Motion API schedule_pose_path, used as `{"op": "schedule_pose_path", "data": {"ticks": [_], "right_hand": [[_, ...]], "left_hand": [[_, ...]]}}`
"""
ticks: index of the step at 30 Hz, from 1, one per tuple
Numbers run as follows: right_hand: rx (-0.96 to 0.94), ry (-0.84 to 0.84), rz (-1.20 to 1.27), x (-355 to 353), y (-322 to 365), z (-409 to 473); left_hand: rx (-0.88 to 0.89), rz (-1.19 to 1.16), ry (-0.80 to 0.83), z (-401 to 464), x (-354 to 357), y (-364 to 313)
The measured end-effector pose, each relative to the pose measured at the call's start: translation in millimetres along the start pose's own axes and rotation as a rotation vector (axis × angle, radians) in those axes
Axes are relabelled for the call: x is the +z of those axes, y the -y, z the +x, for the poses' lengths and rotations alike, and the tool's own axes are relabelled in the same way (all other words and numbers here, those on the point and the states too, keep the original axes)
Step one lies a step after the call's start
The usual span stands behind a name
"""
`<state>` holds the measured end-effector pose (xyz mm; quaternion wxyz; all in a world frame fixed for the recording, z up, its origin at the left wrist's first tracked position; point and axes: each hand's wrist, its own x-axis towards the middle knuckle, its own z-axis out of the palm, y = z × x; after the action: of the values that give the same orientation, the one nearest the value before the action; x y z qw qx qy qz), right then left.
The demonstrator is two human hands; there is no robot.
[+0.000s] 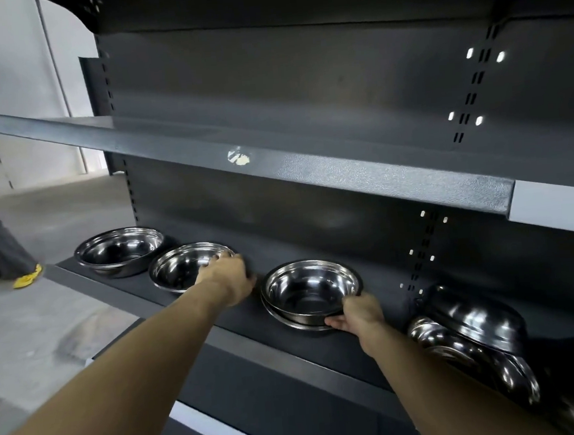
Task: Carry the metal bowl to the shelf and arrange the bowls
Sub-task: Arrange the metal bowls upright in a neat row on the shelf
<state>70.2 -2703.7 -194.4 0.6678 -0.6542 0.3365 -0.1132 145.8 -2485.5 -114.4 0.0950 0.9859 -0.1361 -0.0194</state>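
Shiny metal bowls stand in a row on the dark lower shelf (238,319). The left bowl (120,249) sits alone at the shelf's end. My left hand (228,278) grips the right rim of the middle bowl (179,268). My right hand (358,314) holds the front right rim of a small stack of bowls (310,291), thumb over the top edge and fingers beneath. A tilted stack of bowls (474,340) leans on its side at the right of the shelf.
An upper dark shelf (309,167) juts out above the bowls, close over my hands. At the far left a person in a long dark skirt and yellow shoes (26,279) stands on the grey floor (29,323).
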Motion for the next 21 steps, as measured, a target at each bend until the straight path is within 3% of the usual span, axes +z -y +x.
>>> {"op": "schedule_pose_path", "data": {"ticks": [4,12,21], "right_hand": [[0.018,-0.013,-0.014,-2,-6,-2],[0.011,-0.043,-0.297,-15,-12,-5],[-0.048,-0.202,-0.229,-77,2,-8]], "left_hand": [[0.026,0.004,0.015,4,4,-3],[0.099,-0.008,0.011,21,13,-18],[0.307,-0.015,0.060,33,37,-98]]}}
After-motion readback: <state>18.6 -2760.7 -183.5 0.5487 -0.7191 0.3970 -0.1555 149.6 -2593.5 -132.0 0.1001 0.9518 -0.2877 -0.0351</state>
